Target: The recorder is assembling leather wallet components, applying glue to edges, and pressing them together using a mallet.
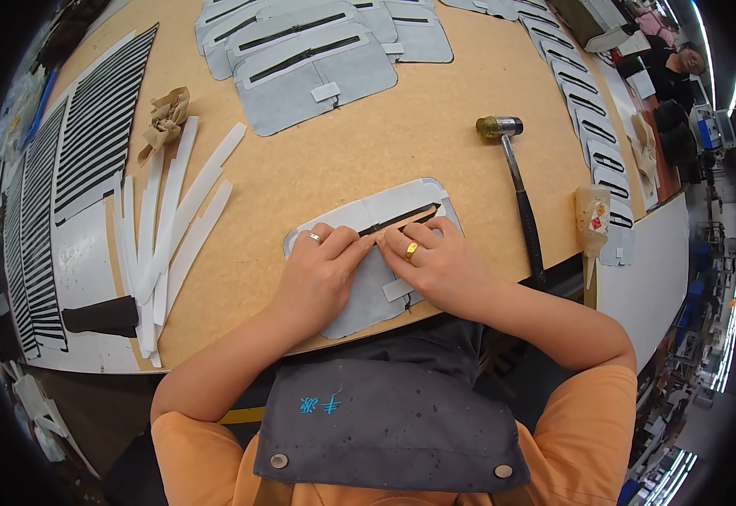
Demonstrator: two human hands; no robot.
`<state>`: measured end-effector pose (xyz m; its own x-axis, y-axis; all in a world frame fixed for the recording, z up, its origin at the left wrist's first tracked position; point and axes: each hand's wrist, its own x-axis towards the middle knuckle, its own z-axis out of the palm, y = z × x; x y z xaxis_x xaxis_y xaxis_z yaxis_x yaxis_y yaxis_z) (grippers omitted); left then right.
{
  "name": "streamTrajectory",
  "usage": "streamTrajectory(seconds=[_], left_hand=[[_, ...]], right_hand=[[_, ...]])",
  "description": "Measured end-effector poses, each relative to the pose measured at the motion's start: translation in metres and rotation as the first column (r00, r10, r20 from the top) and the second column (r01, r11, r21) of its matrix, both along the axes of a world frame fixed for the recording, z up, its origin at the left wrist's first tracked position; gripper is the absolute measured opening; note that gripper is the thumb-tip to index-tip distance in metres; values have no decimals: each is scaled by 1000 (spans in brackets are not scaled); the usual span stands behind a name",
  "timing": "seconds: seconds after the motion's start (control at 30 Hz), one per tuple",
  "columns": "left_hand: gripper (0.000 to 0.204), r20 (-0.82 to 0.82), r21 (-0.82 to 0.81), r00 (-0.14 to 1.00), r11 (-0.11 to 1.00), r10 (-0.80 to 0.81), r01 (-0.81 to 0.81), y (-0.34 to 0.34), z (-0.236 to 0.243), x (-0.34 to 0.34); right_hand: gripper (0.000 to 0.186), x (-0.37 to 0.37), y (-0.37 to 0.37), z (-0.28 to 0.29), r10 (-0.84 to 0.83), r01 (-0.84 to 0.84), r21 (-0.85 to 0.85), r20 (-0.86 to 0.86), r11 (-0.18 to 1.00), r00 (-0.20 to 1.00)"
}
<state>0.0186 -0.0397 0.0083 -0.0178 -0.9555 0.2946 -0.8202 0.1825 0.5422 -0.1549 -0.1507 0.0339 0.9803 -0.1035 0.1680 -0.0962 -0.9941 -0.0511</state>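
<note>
Panel [347,304], gray and round-cornered: lies flat at the near edge of the bench [317,169], under both hands. On the left end of that broad tan top, striped sheets [102,131], black on white. Across the far side, overlapping gray panels [275,99]. Down the right side, a row of similar panels [600,139], also overlapping. Left of the worked panel, long white strips [191,198] in a loose fan.

Next in size, left hand [315,274] and right hand [442,266]. Curl narrow, fingertips close together over the black slot [385,224] in the panel; cannot tell whether gripping anything, contact being hidden. To the right, a hammer [520,190], black handle toward the near edge. Beside the right-hand row, a bottle [592,211], nozzle toward the near edge. Against the lower end of the strips, a dark roll [98,319]; near the upper end, crumpled tan paper [164,122].

Smaller, along the slot by the right fingers, a thin tan strip [419,217]. Below the right hand, a white tab [397,290]. Smallest, a gold ring [411,250] on the right hand, a silver ring [315,237] on the left.
</note>
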Motion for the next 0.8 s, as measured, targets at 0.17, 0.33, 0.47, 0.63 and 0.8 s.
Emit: streamTrajectory(seconds=[0.17, 0.33, 0.47, 0.63, 0.8], left_hand=[[31, 15, 9, 999, 999, -37, 37, -2, 0, 0], [33, 57, -27, 997, 999, -44, 46, -3, -2, -2], [34, 86, -47, 996, 999, -6, 10, -2, -4, -9], [31, 4, -29, 999, 999, 43, -43, -10, 1, -26], [29, -92, 4, 993, 998, 69, -69, 4, 4, -13]], right_hand=[[31, -8, -11, -15, -195, 130, 342, 162, 930, 967], [34, -14, -6, -8, -82, 63, 129, 149, 990, 985], [32, -32, -25, -2, -192, 193, -22, 29, 981, 981], [28, -13, -5, -2, -312, 173, 484, 223, 858, 923], [32, -7, 2, -12, -295, 163, 548, 161, 820, 942]])
